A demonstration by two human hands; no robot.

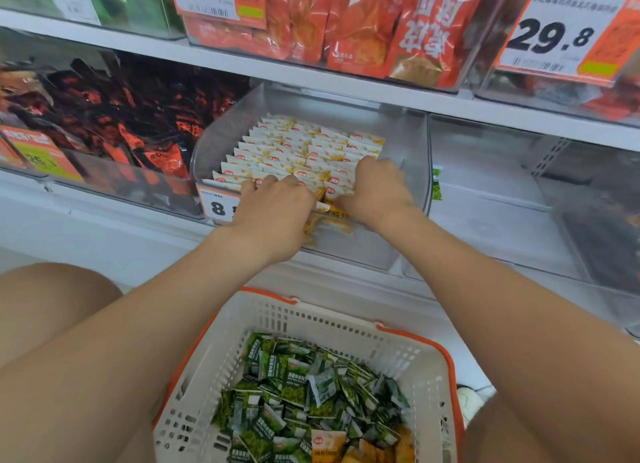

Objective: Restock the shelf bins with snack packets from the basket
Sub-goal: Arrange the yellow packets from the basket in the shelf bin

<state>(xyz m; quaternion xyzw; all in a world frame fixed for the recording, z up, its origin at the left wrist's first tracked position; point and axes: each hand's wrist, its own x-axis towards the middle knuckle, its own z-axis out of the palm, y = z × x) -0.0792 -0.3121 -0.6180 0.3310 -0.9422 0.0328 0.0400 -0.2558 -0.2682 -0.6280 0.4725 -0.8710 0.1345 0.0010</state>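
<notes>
White shop shelf [311, 78] in tiers, orange price tags [561, 33] above. In the clear middle bin [221, 133]: small white-and-yellow snack packets [301, 144], on edge, long edges across, rows running front to back. Left hand [273, 206] and right hand [375, 189] at the front row, fingers curled onto packets. Below, white basket [415, 358] of green packets [294, 383].

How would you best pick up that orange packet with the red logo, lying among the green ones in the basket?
Probably from straight above: the orange packet lies flat on top of the green packets, with the basket walls blocking the sides. Pinch its upper sealed edge, which shows free.
</notes>
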